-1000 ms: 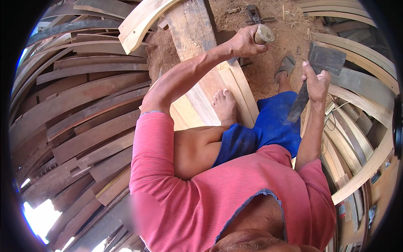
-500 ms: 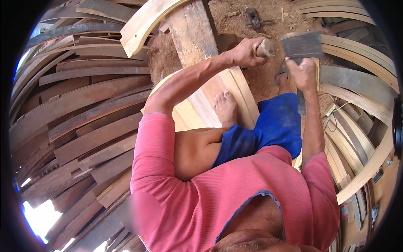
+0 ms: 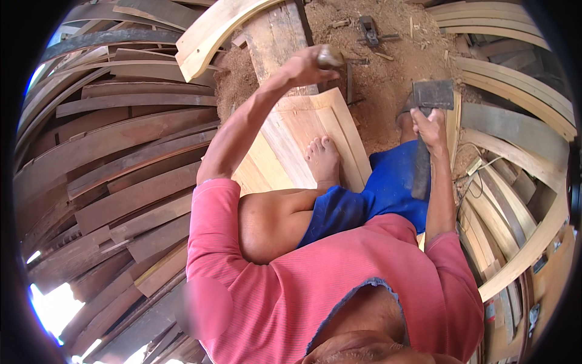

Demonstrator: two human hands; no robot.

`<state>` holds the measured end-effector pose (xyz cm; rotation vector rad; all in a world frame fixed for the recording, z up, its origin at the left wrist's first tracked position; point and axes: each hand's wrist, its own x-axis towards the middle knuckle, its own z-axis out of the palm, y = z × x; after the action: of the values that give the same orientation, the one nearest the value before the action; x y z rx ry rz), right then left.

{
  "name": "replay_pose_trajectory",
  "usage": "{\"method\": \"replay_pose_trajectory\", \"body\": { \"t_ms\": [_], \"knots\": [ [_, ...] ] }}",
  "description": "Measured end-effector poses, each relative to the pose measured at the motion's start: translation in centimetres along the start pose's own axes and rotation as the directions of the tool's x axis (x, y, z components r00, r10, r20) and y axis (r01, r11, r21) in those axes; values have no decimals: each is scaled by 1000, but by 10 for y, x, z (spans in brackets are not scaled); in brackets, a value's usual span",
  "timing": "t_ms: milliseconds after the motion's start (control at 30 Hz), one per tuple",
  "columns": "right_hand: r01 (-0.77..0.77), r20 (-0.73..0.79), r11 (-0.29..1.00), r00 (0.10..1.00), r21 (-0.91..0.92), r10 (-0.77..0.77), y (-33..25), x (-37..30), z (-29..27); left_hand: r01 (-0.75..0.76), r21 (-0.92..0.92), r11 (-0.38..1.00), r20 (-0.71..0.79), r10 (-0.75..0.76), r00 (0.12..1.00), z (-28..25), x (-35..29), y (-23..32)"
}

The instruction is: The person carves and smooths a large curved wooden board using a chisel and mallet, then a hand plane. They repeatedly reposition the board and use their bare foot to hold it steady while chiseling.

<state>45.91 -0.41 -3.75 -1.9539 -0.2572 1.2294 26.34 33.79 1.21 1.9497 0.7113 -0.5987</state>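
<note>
My left hand [image 3: 306, 65] is closed around a chisel-like tool with a thick round handle [image 3: 329, 57]. Its working end is hidden and the handle is slightly blurred. Just below that hand lies a pale wooden panel [image 3: 347, 124] with a shaped, stepped edge, and my bare left foot [image 3: 322, 156] presses down on it. On the right, my right hand [image 3: 431, 128] grips a mallet [image 3: 433, 94] with a dark block head. Its dark handle hangs back over my blue shorts, and the head is apart from the handle in my left hand.
A heavy beam [image 3: 276, 45] runs under the far end of the panel, with a curved pale piece [image 3: 212, 39] across it. A hand plane [image 3: 368, 31] lies among sawdust and shavings. Stacked curved boards [image 3: 139, 136] fill the left; more pale curved pieces [image 3: 515, 91] and a cable [image 3: 479, 167] are at right.
My left hand has moved left and slightly away with the handled tool, apart from the mallet. My right hand has come down nearer my body, lowering the mallet.
</note>
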Motion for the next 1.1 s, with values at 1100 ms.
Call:
{"method": "replay_pose_trajectory", "body": {
  "t_ms": [1100],
  "knots": [
    [-609,157,632,649,-479,744,130,67,6,346,255,903,-357,-245,901,-30,0,-140]
  ]
}}
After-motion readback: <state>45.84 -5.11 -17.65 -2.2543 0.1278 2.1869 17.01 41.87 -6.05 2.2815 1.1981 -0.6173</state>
